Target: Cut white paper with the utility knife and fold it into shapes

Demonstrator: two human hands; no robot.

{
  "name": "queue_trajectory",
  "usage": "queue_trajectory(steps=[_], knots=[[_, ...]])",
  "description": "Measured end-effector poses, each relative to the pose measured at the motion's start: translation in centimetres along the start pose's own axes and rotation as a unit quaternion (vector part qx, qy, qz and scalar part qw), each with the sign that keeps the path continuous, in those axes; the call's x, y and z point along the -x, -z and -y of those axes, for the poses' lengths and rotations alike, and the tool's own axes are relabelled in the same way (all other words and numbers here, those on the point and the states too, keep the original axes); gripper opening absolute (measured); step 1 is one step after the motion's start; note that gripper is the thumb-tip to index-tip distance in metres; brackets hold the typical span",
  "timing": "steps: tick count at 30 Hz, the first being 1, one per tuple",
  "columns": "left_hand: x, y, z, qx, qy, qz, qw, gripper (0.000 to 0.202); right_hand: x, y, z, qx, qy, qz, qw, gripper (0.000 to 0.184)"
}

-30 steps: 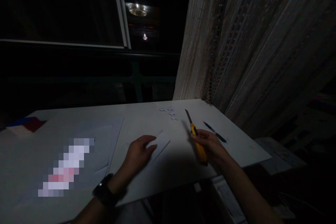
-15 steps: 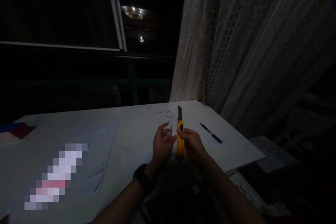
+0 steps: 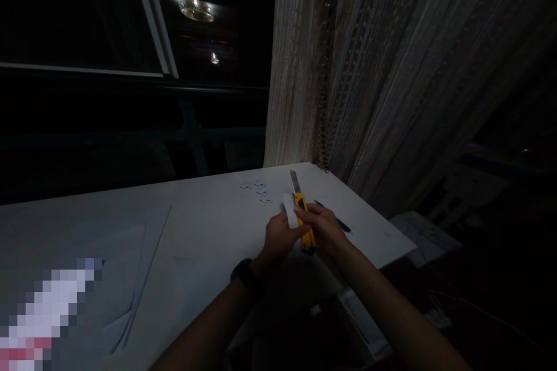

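My right hand (image 3: 324,226) is closed round a yellow utility knife (image 3: 305,226), its blade out and pointing away from me. A narrow strip of white paper (image 3: 290,210) stands beside the knife, with my left hand (image 3: 281,236) closed on its lower part. The two hands meet at the knife's handle, just above the white table (image 3: 204,220). Beyond them, several small paper pieces (image 3: 261,192) with dark marks lie on the tabletop. A black pen (image 3: 343,225) rests to the right, partly hidden behind my right hand.
Large sheets of paper (image 3: 143,255) lie on the left of the table, with a blurred-out patch over them. A striped curtain (image 3: 291,69) hangs at the table's far right corner. Papers (image 3: 426,237) sit lower down, past the right edge. The room is dark.
The view has swung to the right. My hands have drawn closer together round the knife and strip, and the knife now tilts to the left at its tip.
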State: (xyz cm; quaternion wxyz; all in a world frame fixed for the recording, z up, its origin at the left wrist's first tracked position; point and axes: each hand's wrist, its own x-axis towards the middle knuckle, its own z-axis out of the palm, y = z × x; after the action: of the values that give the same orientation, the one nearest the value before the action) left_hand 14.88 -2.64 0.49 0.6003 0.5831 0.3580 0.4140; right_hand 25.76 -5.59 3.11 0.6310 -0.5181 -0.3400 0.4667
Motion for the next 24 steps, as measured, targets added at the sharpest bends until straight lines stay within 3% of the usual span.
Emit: queue_trajectory(steps=[2,3,5,7,9,10,13,17,20,24], knots=[[-0.5,-0.5,0.0,0.031,0.0,0.013,0.999,0.032,-0.6,1.8,0.4,0.121,0.064,-0.036,0.99,0.039],[-0.8,-0.8,0.1,0.053,0.008,0.019,0.998,0.032,-0.9,2.9,0.6,0.216,0.114,-0.094,0.965,0.039],[-1.3,-1.3,0.2,0.077,0.045,0.01,0.996,0.031,-1.2,5.1,0.7,0.445,0.191,-0.166,0.859,0.035],[-1.8,-1.9,0.2,0.086,0.079,0.005,0.993,0.032,-1.3,6.8,0.3,0.607,0.179,-0.165,0.756,0.03],[-2.3,-2.8,0.2,0.091,0.102,0.01,0.991,0.033,-1.4,8.0,-0.2,0.689,0.138,-0.139,0.698,0.026],[-2.6,-3.3,0.2,0.096,0.109,0.014,0.989,0.034,-1.5,8.4,-0.5,0.704,0.122,-0.13,0.687,0.026],[-3.5,-5.0,0.3,0.101,0.122,0.026,0.987,0.032,-1.9,9.4,-0.6,0.684,0.092,-0.151,0.708,0.029],[-4.7,-7.5,0.5,0.026,0.163,0.009,0.986,0.029,-2.4,10.5,0.4,0.576,0.074,-0.233,0.78,0.036],[-5.3,-9.2,0.7,-0.049,0.184,-0.01,0.982,0.031,-2.5,10.8,1.1,0.513,0.08,-0.221,0.826,0.036],[-5.9,-10.6,1.1,-0.134,0.174,-0.004,0.976,0.031,-2.6,10.6,0.7,0.517,0.08,-0.194,0.83,0.034]])
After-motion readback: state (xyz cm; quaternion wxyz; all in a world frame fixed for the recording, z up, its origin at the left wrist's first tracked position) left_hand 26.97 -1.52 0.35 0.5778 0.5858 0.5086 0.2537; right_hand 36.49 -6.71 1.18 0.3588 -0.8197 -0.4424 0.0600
